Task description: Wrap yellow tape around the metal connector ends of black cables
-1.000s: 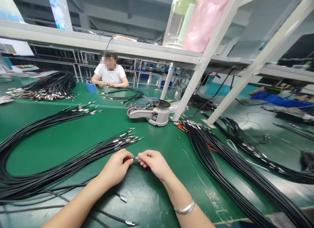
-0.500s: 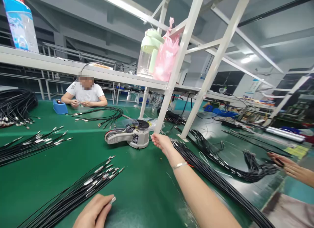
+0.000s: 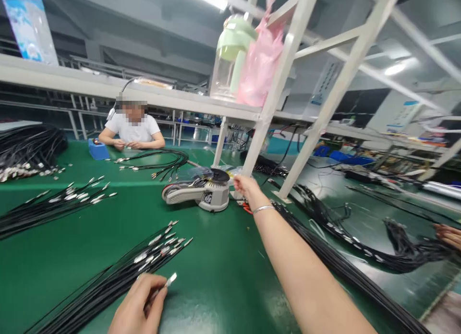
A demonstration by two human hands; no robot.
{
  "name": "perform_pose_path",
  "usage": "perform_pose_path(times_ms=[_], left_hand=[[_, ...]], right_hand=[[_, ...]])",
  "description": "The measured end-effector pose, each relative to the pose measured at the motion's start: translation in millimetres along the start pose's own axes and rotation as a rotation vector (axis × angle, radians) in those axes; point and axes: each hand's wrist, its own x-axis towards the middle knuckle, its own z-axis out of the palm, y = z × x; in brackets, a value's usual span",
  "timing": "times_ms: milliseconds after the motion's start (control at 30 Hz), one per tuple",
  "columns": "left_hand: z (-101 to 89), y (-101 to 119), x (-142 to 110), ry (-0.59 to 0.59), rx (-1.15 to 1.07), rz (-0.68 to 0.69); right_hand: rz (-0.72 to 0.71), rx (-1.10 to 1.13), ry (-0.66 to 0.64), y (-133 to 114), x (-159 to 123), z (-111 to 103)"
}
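My left hand (image 3: 140,305) pinches a cable connector (image 3: 172,279), its silver tip sticking out past thumb and forefinger. Right behind that hand lies a bundle of black cables (image 3: 108,292) with pale metal ends. My right hand (image 3: 246,186) is stretched far forward, fingers curled together, beside the grey tape dispenser (image 3: 201,196). Whatever those fingertips hold, if anything, is too small to make out. Just under the right wrist, red-orange handles or loops (image 3: 247,207) show on the green table. A long bundle of black cables (image 3: 345,271) runs past my right forearm.
White shelf posts (image 3: 261,135) rise behind the dispenser, carrying a shelf with a green-lidded jug (image 3: 230,60) and a pink bag (image 3: 260,67). A co-worker (image 3: 135,130) sits opposite. Another person's hand (image 3: 448,234) touches cables at right. More cable bundles (image 3: 54,207) lie left.
The view has shifted, so most things sit differently in frame. The silver tip now sticks out more from my left fingers. My right hand remains beside the dispenser, and red-orange shows beneath its wrist.
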Motion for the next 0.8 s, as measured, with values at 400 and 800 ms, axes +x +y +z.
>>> perform_pose_path(times_ms=[400, 800], left_hand=[[-14.7, 33.5, -8.0, 0.100, -0.073, -0.015], [-18.8, 36.1, -10.3, 0.145, -0.066, 0.280]], right_hand=[[0.021, 0.246, -0.350, 165.8, -264.2, 9.6], [-0.080, 0.252, -0.336, 165.0, -273.1, 32.6]])
